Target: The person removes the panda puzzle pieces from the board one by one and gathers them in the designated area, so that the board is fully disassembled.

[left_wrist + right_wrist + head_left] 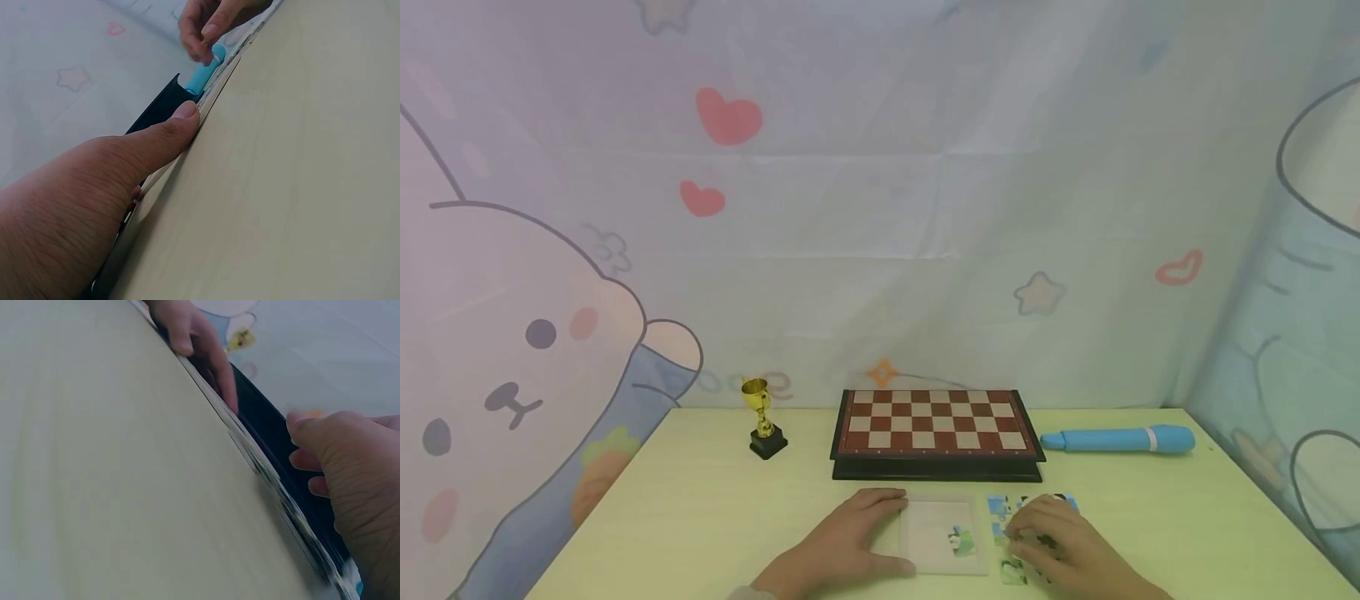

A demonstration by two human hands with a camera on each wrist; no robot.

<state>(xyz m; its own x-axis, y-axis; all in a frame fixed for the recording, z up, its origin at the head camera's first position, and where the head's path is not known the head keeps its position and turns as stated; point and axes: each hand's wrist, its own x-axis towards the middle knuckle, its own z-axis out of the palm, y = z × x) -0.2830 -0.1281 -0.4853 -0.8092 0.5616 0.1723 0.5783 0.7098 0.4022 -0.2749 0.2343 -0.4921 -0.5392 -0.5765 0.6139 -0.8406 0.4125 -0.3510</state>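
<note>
Pale yellow-green, the surface (pixel 715 517) carries a puzzle tray (pixel 942 533) at its near edge, with one green-and-white piece (pixel 961 540) already seated in its right part. The left hand (pixel 842 542) lies on the tray's left side, fingers straight and flat along the far rim and thumb stretched along the near rim, its grip apart and pressing rather than clasping. Just right of the tray lie loose puzzle pieces (pixel 1009 508), blue, white and green, spread close together. The right hand (pixel 1060 546) rests over them with fingers curled down onto the pile; whether its grip is clamped on a piece I cannot tell, since the fingertips hide it.

Beyond the hands, toward the far side, a folded chessboard (pixel 936 429) sits on a dark base. Left of it stands a small gold trophy (pixel 763 425) on a black block. Right of it a blue pen-shaped device (pixel 1120 439) lies on its side. A cartoon-printed cloth (pixel 880 208) hangs behind.
</note>
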